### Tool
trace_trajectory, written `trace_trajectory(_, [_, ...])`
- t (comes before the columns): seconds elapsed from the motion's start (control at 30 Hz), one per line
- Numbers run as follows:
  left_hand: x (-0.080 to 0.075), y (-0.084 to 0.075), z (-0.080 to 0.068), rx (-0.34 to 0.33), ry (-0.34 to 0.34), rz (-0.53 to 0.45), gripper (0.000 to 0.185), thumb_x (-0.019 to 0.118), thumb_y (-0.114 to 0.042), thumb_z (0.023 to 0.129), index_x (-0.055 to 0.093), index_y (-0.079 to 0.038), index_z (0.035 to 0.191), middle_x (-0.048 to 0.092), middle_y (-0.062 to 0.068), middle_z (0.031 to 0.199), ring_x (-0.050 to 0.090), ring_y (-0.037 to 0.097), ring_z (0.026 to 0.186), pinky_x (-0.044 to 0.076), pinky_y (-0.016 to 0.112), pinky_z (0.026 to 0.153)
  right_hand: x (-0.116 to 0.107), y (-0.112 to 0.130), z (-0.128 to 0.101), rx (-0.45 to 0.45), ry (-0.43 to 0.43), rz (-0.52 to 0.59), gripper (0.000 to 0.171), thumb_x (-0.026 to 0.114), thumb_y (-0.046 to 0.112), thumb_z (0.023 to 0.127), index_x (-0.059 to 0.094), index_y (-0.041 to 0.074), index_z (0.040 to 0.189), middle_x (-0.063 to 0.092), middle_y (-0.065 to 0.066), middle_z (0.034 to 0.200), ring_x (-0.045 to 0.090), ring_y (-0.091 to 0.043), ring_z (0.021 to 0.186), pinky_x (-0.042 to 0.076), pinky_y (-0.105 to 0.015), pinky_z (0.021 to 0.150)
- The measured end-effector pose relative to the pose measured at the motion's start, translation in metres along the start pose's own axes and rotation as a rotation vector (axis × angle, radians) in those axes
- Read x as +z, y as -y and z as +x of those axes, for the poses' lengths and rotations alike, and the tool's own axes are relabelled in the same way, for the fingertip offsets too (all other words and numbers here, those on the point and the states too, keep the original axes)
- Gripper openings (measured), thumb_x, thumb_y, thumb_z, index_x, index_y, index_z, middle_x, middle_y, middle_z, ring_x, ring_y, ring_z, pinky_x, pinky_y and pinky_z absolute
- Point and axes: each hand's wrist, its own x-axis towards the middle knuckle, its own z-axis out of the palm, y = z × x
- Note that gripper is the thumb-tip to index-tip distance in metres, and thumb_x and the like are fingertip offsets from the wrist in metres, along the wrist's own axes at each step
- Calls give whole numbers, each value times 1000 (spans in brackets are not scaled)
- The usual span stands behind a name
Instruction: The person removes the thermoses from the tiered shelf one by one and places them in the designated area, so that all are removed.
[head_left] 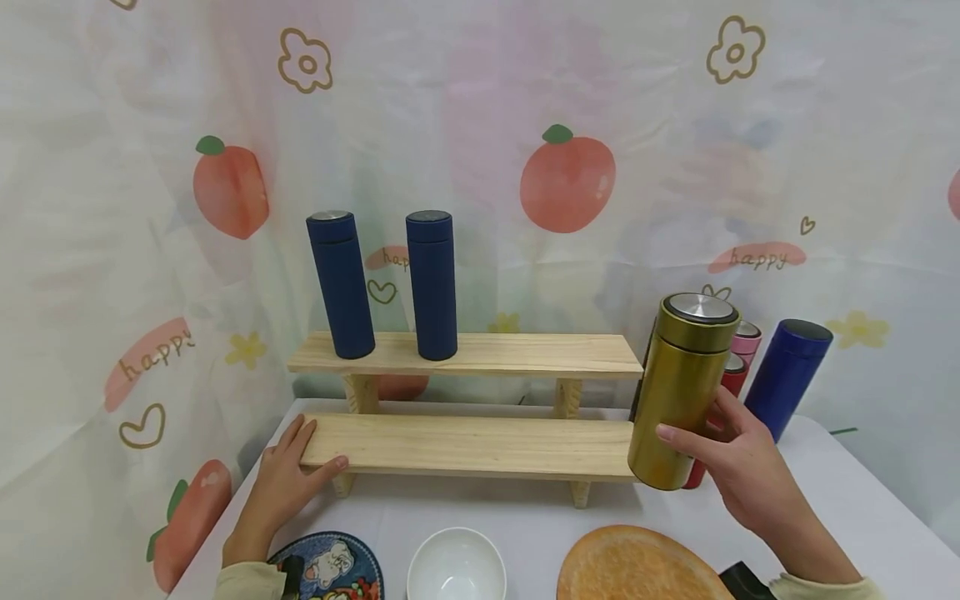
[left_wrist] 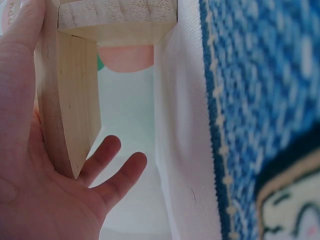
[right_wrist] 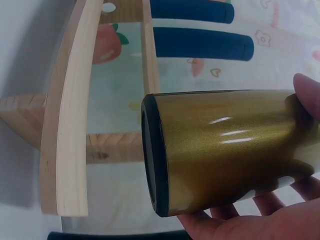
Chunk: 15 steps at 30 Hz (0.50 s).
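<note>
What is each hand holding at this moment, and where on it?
The right hand grips the gold flask around its lower body. The left hand rests on the left end of the lower shelf board, thumb against its front edge.

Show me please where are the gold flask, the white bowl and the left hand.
gold flask (head_left: pixel 678 392): head view, middle of its body.
white bowl (head_left: pixel 456 567): head view, inner wall.
left hand (head_left: pixel 281 479): head view, back of the hand.
</note>
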Motion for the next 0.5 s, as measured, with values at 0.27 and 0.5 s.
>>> trace_trajectory(0.27, [0, 1, -1, -5, 9, -3, 106, 66, -67, 96, 28, 3, 167, 12, 29, 174, 25, 65, 146, 29, 78, 112, -24, -5, -6, 34, -42, -26, 76, 72, 3, 102, 37, 29, 165, 45, 2, 147, 50, -10, 127, 49, -13, 91])
trace_trajectory(0.5, [1, 3, 0, 25, -16, -24, 104, 68, -64, 97, 29, 3, 167, 14, 29, 174, 26, 66, 144, 30, 78, 110, -41, -8, -12, 38, -117, -1, 77, 68, 5, 105, 33, 34, 167, 41, 11, 147, 40, -15, 134, 35, -31, 116])
